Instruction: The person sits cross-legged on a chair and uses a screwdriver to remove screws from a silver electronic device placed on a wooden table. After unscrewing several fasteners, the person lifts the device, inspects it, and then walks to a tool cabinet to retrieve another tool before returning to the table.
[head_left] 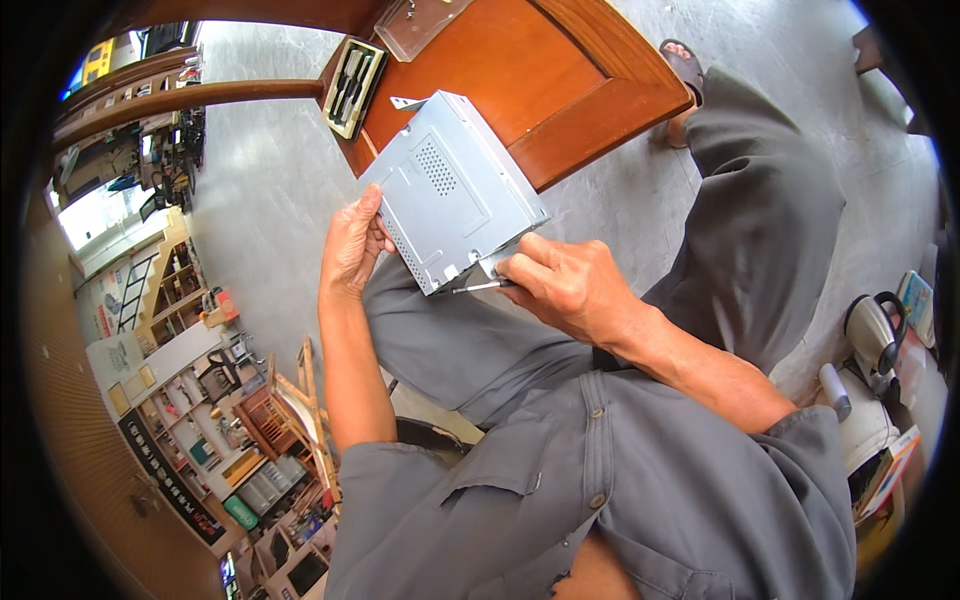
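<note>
A flat grey metal housing [440,190] of an electronic unit, with a patch of punched holes on its face, is held tilted above my lap. My left hand [352,240] grips its left edge, thumb on the face and fingers curled beneath. At the near right corner, my right hand [565,285] is closed, its fingers pinching a slim tool with a thin metal shaft [478,288] that points left along the housing's near edge. A small metal tab [492,264] shows beside those fingers. The tool's handle is hidden in the hand. A bracket [407,103] sticks out at the housing's far end.
Beyond the housing stands a brown wooden surface [480,65], carrying a case of dark-handled tools [355,88] and a clear plastic tray [420,25] with small bits. Crowded shelves [190,420] line the left. A white container [860,420] with things on it sits at right.
</note>
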